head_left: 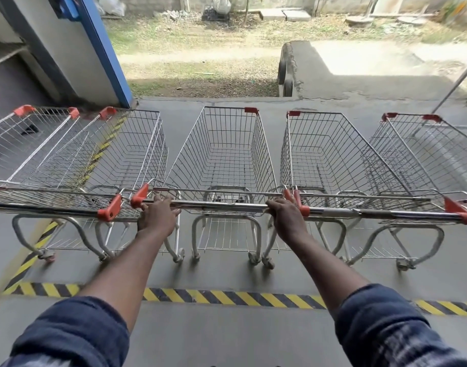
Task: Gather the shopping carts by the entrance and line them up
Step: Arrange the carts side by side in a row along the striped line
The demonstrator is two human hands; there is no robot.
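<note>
Gripping the handle bar of the middle cart, which stands between neighbouring carts at the entrance, left hand and right hand curl round its ends; expect a rigid, light, free-rolling wire frame.

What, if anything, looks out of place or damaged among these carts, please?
The middle cart has a red bumper on its front right corner only. Its front left corner is bare wire, so a bumper seems to be missing.

Five wire shopping carts with red corner caps are lined up side by side, handles near; the middle cart is set straight.
</note>
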